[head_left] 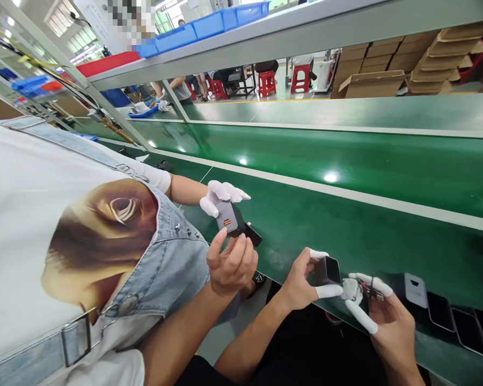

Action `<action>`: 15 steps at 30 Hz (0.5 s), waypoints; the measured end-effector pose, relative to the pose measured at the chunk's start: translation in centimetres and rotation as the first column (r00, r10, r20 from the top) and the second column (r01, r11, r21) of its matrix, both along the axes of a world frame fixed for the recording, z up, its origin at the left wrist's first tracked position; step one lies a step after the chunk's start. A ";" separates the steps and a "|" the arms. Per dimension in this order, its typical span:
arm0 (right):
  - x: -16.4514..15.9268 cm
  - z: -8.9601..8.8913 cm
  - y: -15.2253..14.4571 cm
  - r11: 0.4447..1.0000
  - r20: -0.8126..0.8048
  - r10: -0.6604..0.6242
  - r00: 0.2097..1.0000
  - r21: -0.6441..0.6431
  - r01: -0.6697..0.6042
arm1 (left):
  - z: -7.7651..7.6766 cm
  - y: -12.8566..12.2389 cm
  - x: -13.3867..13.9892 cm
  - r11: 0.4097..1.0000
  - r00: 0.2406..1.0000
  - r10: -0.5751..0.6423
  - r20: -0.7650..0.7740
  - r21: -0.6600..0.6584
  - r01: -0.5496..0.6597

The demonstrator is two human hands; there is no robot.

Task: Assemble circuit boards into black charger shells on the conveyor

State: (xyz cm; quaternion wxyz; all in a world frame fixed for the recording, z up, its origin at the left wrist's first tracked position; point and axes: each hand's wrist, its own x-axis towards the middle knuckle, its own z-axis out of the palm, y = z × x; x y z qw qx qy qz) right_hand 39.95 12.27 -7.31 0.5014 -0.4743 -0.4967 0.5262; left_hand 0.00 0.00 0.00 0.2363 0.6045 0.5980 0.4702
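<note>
Black plastic, probably light and stiff: that's my read on the small dark-faced boxy case [325, 272], and the left hand [298, 287] has it pinched by the sides between thumb and fingers. Just right of that case, the right hand [394, 321] pinches a whitish rounded lump with thin red and black wires [352, 290]. I'd guess the lump's softish and the wires are the fragile bit, so hold its body, don't tug the leads. Smooth white finger covers [361, 316] might slip on the case, so side walls seem the best grip. Further right of it, rounded rectangular dark panels [440, 311] sit on the green bench [298, 220]; left of it, a co-worker's bare hand [233, 262] is at a grey-and-black box [230, 217].
</note>
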 end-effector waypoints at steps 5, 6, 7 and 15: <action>-0.2 0.2 0.0 1.000 -0.031 0.001 1.000 -0.026 -0.002 | -0.4 0.6 -0.3 0.992 0.997 -0.077 -0.028 -0.103 0.074; -0.2 0.2 0.1 1.000 -0.025 -0.003 1.000 -0.031 0.002 | -0.2 0.8 -0.4 0.990 0.995 -0.098 -0.011 -0.103 0.097; -0.1 0.1 0.1 0.999 -0.017 -0.009 1.000 -0.033 0.009 | 0.0 1.0 -0.4 0.988 0.993 -0.120 0.014 -0.099 0.121; -0.1 0.1 0.4 0.998 -0.032 -0.012 0.999 -0.061 0.010 | 2.2 1.4 1.1 0.972 0.982 -0.175 0.065 -0.146 0.183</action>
